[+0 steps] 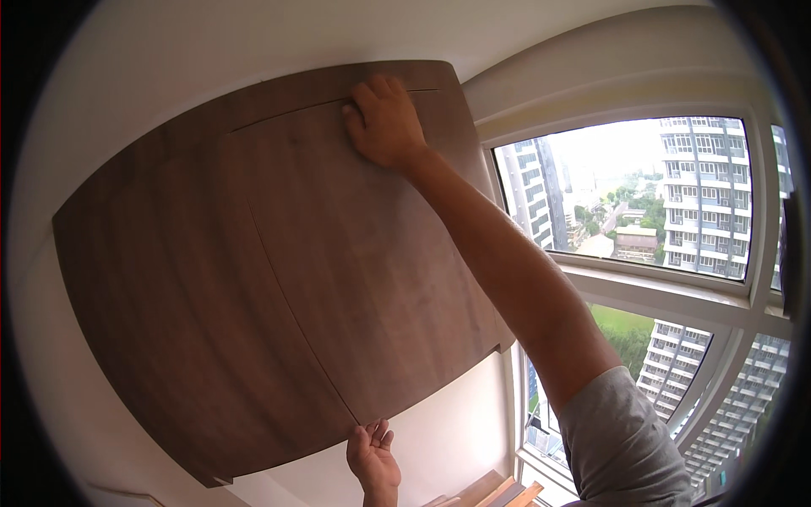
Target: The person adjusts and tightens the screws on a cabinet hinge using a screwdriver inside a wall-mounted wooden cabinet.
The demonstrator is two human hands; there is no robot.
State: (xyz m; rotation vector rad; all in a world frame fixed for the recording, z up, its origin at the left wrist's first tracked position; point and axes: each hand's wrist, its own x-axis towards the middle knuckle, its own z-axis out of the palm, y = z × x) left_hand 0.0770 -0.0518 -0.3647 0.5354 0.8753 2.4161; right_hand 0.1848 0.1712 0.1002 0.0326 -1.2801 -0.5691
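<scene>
A dark brown wooden wall cabinet with two door panels fills much of the view. My right hand rests against the upper part of its right panel, fingers apart and bent at the horizontal seam near the top, the arm reaching up from the lower right. At the cabinet's bottom edge, beside the vertical seam between the panels, my left hand is turned palm-up, its curled fingers gripping the edge.
A large window at the right looks out on tall buildings and greenery. The white ceiling meets the cabinet top. Below the cabinet are a pale wall and several wooden boards at the bottom of the view.
</scene>
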